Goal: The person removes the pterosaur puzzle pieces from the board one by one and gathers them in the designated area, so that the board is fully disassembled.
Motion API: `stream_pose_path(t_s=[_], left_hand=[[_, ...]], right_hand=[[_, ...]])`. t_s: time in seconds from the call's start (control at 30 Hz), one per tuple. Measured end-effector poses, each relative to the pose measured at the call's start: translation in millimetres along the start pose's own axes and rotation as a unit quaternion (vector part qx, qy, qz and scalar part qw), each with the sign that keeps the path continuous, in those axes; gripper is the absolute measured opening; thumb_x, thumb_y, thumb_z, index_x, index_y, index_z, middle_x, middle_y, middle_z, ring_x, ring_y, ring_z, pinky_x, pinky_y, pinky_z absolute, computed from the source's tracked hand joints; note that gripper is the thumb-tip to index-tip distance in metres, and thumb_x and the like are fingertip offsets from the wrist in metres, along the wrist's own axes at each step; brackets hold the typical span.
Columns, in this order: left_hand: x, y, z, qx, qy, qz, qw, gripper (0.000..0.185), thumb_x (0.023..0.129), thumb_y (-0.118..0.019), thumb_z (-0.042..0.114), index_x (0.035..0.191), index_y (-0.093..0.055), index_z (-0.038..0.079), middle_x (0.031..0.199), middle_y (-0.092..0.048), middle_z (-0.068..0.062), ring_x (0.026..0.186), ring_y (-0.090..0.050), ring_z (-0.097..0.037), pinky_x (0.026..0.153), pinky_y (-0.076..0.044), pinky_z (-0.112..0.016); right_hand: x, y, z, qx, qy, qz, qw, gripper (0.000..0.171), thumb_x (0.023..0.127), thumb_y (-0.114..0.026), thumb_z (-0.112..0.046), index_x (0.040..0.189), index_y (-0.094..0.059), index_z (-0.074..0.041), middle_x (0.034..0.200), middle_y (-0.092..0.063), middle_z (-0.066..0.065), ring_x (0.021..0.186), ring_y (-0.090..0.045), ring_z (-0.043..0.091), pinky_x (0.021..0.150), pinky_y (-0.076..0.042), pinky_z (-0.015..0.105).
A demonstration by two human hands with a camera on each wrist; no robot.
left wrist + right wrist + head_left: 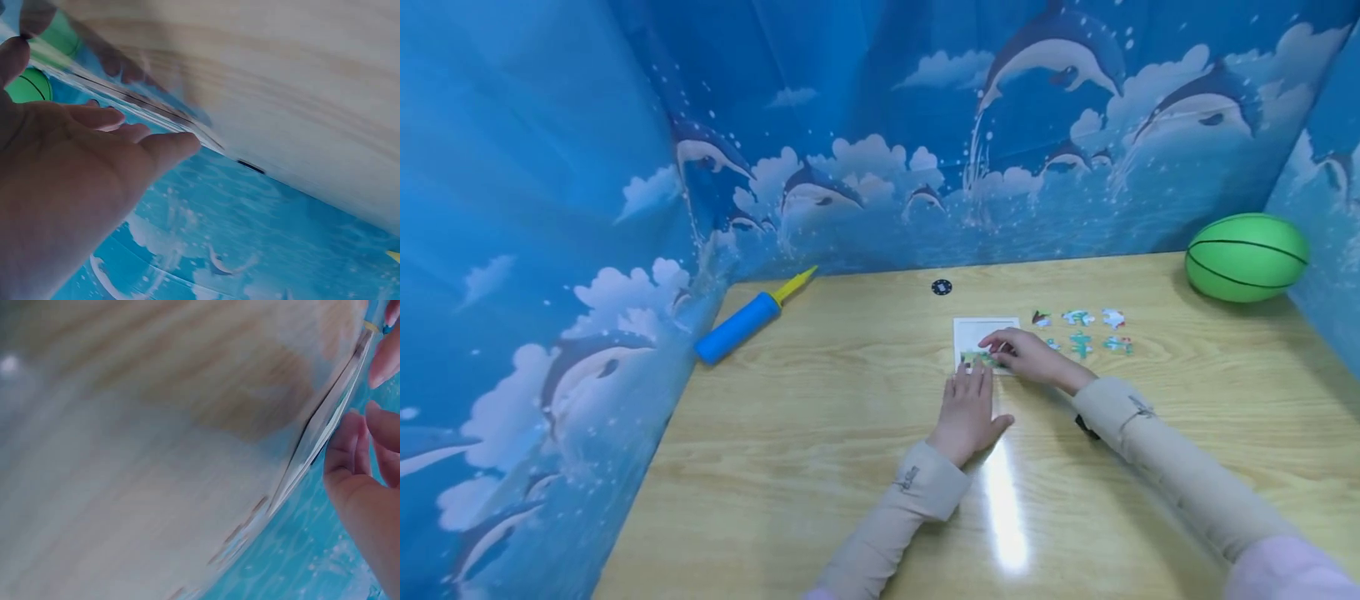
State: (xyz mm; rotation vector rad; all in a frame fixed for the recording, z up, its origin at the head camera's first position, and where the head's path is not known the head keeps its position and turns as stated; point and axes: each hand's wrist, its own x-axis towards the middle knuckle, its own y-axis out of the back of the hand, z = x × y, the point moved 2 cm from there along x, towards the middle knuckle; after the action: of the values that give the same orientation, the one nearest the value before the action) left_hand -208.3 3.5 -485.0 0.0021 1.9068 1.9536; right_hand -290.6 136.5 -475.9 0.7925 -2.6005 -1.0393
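Note:
A white square puzzle frame point(966, 333) lies flat on the table, with a strip of green jigsaw pieces point(976, 357) along its near side. My left hand point(967, 415) lies palm down, its straight fingertips on the frame's near left edge. Reaching in from the right, my right hand point(1028, 354) has bent fingers and thumb pinching a small jigsaw piece over the green strip, mostly hidden by the fingers. In the right wrist view this hand's thumb and fingers point(345, 447) come close together beside the frame's edge point(322, 431).
Several loose jigsaw pieces point(1081, 343) are laid out in two rows right of the frame. Behind it lies a round black chip point(942, 287). A blue pump point(739, 327) with a yellow nozzle is at the left, a green ball point(1247, 258) at the back right. Dolphin-printed curtains point(865, 200) surround the table.

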Motion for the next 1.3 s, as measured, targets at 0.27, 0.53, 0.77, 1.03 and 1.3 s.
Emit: stream_pose_path(t_s=[0.27,0.53,0.77,1.03,1.3], left_hand=[[-5.8,-0.2,-19.8,-0.033,0.032,-0.006,0.9989,0.084,0.095,-0.042,0.063,0.157,-0.016,0.013,0.165,-0.012,-0.007,0.152,-0.014,-0.03,0.125,-0.017,-0.045],[-5.0,4.8,-22.9,-0.02,0.032,-0.006,0.9993,0.082,0.096,-0.039,0.064,0.158,-0.014,0.015,0.166,-0.01,-0.007,0.152,-0.014,-0.031,0.125,-0.018,-0.046],[-6.6,5.6,-20.1,0.008,0.035,-0.007,0.9993,0.081,0.095,-0.035,0.067,0.158,-0.015,0.018,0.166,-0.011,-0.003,0.152,-0.014,-0.029,0.125,-0.019,-0.044],[-7.9,0.3,-18.6,0.027,0.043,-0.019,0.9985,0.08,0.096,-0.032,0.068,0.158,-0.012,0.021,0.166,-0.01,0.0,0.152,-0.014,-0.027,0.125,-0.019,-0.041],[-8.5,-0.1,-22.6,0.017,0.05,-0.027,0.9983,0.079,0.096,-0.032,0.066,0.158,-0.013,0.021,0.166,-0.01,-0.001,0.153,-0.013,-0.028,0.125,-0.018,-0.042]], right_hand=[[8.5,-5.9,-5.8,-0.066,0.001,-0.034,0.997,0.045,0.089,-0.068,-0.009,0.128,-0.055,0.01,0.098,-0.063,0.017,0.086,-0.059,0.022,0.082,-0.055,0.04],[18.8,-2.2,-9.3,-0.081,-0.016,-0.057,0.995,0.051,0.088,-0.069,-0.01,0.132,-0.052,0.01,0.096,-0.059,0.015,0.083,-0.054,0.019,0.078,-0.052,0.037],[24.3,1.3,-11.6,-0.058,-0.036,-0.093,0.993,0.053,0.085,-0.07,-0.007,0.131,-0.051,0.008,0.104,-0.06,0.021,0.095,-0.058,0.031,0.093,-0.05,0.053],[24.0,-5.0,-9.2,-0.01,-0.06,-0.089,0.994,0.048,0.083,-0.07,-0.001,0.126,-0.048,0.003,0.103,-0.057,0.019,0.093,-0.055,0.028,0.089,-0.052,0.047],[20.2,-11.2,-6.9,0.025,-0.064,-0.069,0.995,0.048,0.086,-0.068,-0.002,0.128,-0.045,-0.004,0.114,-0.06,0.027,0.101,-0.06,0.035,0.092,-0.052,0.053]])
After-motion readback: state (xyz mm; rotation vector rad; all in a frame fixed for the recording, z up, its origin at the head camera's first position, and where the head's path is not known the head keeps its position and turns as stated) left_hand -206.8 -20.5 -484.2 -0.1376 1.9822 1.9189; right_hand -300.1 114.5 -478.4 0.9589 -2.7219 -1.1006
